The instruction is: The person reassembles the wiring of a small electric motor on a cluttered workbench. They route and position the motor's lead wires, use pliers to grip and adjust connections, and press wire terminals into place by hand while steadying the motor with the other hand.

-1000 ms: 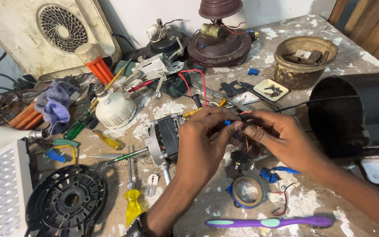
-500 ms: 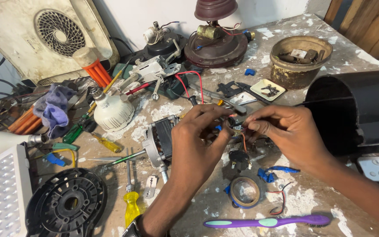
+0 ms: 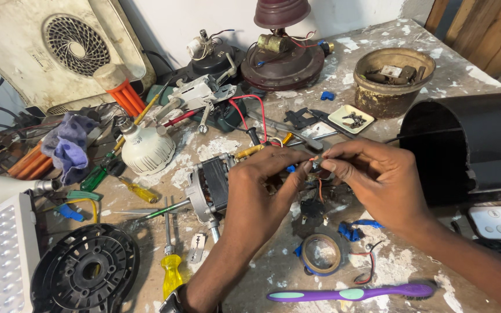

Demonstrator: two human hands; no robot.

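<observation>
Centre of frame: left hand (image 3: pixel 262 188) and right hand (image 3: pixel 378 177) meet fingertip to fingertip, both pinched shut on thin wire ends (image 3: pixel 313 161) just above the small motor (image 3: pixel 210 188) on the table (image 3: pixel 424 58). The wires look not yet joined or taped. The tape roll (image 3: pixel 320 254) lies untouched below the hands, and the yellow screwdriver (image 3: pixel 171 266) at lower left.
</observation>
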